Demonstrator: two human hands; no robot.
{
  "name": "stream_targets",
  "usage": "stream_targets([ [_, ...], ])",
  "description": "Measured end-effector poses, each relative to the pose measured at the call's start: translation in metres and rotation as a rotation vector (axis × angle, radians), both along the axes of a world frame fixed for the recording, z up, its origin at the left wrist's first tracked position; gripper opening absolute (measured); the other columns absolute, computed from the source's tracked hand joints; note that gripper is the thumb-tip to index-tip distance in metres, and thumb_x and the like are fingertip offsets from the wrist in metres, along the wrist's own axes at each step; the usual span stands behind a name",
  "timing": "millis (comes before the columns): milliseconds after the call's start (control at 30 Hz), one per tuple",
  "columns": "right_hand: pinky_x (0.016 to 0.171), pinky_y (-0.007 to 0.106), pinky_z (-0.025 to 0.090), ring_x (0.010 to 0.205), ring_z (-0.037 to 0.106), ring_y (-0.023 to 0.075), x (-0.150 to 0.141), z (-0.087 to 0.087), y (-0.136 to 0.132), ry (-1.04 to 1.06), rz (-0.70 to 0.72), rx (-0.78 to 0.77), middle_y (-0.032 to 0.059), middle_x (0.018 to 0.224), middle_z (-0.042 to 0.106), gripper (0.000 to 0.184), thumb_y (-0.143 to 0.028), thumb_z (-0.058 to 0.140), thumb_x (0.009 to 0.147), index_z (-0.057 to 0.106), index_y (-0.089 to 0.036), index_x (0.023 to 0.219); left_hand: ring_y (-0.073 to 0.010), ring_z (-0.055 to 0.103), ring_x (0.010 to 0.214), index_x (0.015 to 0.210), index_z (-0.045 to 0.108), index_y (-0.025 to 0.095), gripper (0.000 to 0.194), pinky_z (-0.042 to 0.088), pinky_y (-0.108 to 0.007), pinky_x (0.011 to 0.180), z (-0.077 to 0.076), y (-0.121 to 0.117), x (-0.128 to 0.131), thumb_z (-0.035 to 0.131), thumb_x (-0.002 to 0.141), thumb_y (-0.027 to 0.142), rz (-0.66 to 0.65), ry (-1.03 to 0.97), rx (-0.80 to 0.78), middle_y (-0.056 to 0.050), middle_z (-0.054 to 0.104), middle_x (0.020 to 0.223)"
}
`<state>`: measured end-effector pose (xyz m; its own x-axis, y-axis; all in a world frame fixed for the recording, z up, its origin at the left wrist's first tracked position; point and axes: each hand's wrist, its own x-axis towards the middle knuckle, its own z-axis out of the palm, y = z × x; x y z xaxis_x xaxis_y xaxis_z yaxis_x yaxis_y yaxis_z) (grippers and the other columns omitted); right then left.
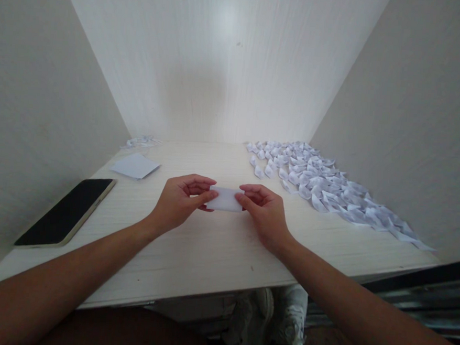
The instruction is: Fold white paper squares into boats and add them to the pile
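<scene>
Between my two hands is a small white piece of paper (227, 199), held level just above the table. My left hand (183, 198) pinches its left end, thumb on top and fingers behind and beneath. At the right end, my right hand (264, 209) grips it the same way. The paper looks rectangular and wider than it is tall; whether it is folded I cannot tell. To the left lies a stack of white paper sheets (136, 165). A large heap of small folded paper pieces (312, 178) spreads along the right side.
A dark-screened smartphone (67, 211) lies at the table's left edge. Thin paper scraps (141, 141) sit in the back left corner. Pale panels enclose the table (192, 259) at the back and both sides. Shoes (289, 313) show below the front edge.
</scene>
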<state>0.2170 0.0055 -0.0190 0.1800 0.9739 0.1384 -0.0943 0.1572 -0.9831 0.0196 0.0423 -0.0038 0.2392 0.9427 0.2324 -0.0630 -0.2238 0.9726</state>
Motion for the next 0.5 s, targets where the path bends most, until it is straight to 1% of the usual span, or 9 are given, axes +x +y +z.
stream_targets([
  [167, 0.068, 0.032, 0.054, 0.07, 0.067, 0.016, -0.0003, -0.0005, 0.0004, 0.02, 0.0, -0.005, 0.0019, 0.077, 0.073, 0.029, -0.033, 0.085, 0.066, 0.074, -0.02, 0.09, -0.0179, 0.074, 0.067, 0.091, 0.076, 0.012, 0.033, 0.068, -0.029, 0.054, -0.0007, 0.0009, 0.0, 0.089, 0.068, 0.03, -0.004, 0.004, -0.001, -0.003, 0.075, 0.077],
  [500, 0.067, 0.031, 0.052, 0.07, 0.066, 0.0156, 0.0004, -0.0029, 0.0008, -0.002, 0.019, 0.015, 0.0023, 0.078, 0.073, 0.03, -0.036, 0.084, 0.069, 0.073, -0.02, 0.092, -0.0192, 0.074, 0.065, 0.087, 0.077, 0.012, 0.033, 0.068, -0.03, 0.054, 0.001, 0.0002, 0.0005, 0.09, 0.066, 0.035, 0.012, 0.04, 0.006, -0.004, 0.075, 0.073],
])
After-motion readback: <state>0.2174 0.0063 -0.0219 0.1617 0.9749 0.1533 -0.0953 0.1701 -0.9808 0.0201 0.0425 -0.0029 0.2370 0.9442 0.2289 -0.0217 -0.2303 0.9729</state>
